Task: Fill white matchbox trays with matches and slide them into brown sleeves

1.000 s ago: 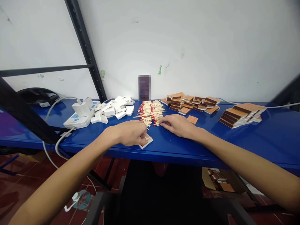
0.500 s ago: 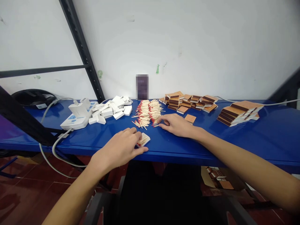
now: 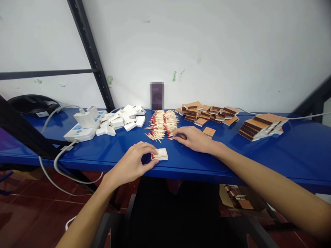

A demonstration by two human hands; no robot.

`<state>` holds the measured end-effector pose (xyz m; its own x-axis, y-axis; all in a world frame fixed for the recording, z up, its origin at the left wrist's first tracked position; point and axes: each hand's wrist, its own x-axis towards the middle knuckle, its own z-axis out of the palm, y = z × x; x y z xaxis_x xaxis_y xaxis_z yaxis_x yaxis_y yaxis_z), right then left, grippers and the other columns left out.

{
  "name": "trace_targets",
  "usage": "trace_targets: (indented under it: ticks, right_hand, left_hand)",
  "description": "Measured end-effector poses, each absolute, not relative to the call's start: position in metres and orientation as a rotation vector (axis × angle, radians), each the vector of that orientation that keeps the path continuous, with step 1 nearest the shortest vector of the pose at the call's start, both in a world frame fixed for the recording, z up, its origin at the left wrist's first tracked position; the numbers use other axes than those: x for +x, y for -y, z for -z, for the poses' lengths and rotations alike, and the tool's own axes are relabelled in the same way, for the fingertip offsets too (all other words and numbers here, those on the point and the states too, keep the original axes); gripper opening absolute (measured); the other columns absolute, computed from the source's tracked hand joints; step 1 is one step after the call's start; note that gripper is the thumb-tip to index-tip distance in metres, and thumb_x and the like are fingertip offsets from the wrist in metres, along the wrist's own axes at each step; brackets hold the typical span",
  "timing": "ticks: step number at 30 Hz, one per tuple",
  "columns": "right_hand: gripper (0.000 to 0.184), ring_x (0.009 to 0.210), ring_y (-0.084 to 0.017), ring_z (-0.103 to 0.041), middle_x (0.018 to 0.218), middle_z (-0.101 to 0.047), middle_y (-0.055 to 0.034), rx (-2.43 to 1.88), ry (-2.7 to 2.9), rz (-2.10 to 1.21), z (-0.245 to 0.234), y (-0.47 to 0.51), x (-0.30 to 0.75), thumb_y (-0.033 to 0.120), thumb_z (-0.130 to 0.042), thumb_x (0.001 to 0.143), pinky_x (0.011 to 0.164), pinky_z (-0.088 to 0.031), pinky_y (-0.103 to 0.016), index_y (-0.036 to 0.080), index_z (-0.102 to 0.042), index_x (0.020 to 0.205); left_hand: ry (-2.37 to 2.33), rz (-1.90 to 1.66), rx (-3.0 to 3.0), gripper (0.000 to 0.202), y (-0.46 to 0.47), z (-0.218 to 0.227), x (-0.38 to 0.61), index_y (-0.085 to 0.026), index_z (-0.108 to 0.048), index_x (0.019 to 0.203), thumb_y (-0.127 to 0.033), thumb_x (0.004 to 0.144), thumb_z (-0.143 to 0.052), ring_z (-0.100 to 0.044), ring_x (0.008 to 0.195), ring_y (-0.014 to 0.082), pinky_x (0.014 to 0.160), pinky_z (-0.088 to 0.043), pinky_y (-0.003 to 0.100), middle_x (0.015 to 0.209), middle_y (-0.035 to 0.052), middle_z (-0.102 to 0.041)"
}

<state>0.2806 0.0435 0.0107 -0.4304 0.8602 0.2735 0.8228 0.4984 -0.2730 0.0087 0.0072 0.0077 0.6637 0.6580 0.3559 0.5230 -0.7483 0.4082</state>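
Note:
My left hand [image 3: 136, 160] grips a small white matchbox tray [image 3: 162, 151] between thumb and fingers near the table's front edge. Several matches with red heads lie in the tray, heads toward my fingers. Beyond it, loose matches [image 3: 158, 124] are heaped in two side-by-side bunches. My right hand [image 3: 192, 138] rests on the table at the near right corner of this heap, its thumb and fingertips closed together at the match ends. How many matches the fingertips hold is hidden.
White empty trays [image 3: 122, 117] are piled at left beside a power strip [image 3: 81, 132] with cables. Brown matchbox sleeves [image 3: 209, 112] lie at the back right, and a stack of matchboxes [image 3: 261, 125] stands further right. A single matchbox [image 3: 209, 132] lies behind my right hand.
The tray in my left hand has turned flatter and more square to the edge, showing its inside. My left fingers have shifted toward its left end. The right hand has barely moved.

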Motion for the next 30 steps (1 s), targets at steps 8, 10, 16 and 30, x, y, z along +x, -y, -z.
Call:
trace_targets:
  ticks: [8, 10, 16, 30]
  right_hand:
    - [0.027, 0.069, -0.016, -0.051, 0.075, -0.06, -0.002, -1.435, 2.363, -0.121, -0.0095, -0.0419, 0.2819, 0.029, -0.051, 0.093, 0.063, -0.032, -0.026, 0.022, -0.068, 0.113]
    - [0.029, 0.069, -0.016, -0.052, 0.078, -0.062, -0.0028, -1.443, 2.377, -0.123, -0.0097, -0.0419, 0.2814, 0.029, -0.05, 0.093, 0.064, -0.033, -0.027, 0.021, -0.068, 0.114]
    - [0.03, 0.068, -0.016, -0.052, 0.077, -0.062, -0.0025, -1.454, 2.374, -0.134, -0.0094, -0.0434, 0.2795, 0.029, -0.051, 0.093, 0.063, -0.032, -0.026, 0.021, -0.068, 0.117]
    - [0.027, 0.064, -0.014, -0.049, 0.073, -0.059, -0.001, -1.391, 2.393, -0.141, -0.0084, -0.0422, 0.2806, 0.031, -0.049, 0.094, 0.063, -0.031, -0.026, 0.021, -0.07, 0.107]
  left_hand:
    - [-0.972, -0.751, 2.618, 0.022, -0.006, -0.003, 0.008, -0.023, -0.072, 0.108, -0.034, 0.092, -0.061, -0.062, 0.11, 0.0228, 0.099, -0.048, 0.041, 0.118, 0.005, -0.07]
    - [-0.973, -0.766, 2.607, 0.022, -0.0058, -0.0027, 0.0077, -0.024, -0.072, 0.108, -0.034, 0.091, -0.061, -0.063, 0.111, 0.0227, 0.099, -0.049, 0.04, 0.119, 0.0045, -0.07]
    - [-0.976, -0.796, 2.556, 0.025, -0.0058, -0.0025, 0.0078, -0.024, -0.071, 0.11, -0.035, 0.09, -0.063, -0.065, 0.109, 0.0227, 0.097, -0.051, 0.039, 0.116, 0.0043, -0.072]
    - [-0.957, -0.831, 2.571, 0.022, -0.0049, -0.0014, 0.0079, -0.022, -0.07, 0.108, -0.033, 0.09, -0.064, -0.065, 0.106, 0.0229, 0.095, -0.051, 0.039, 0.113, 0.0054, -0.073]
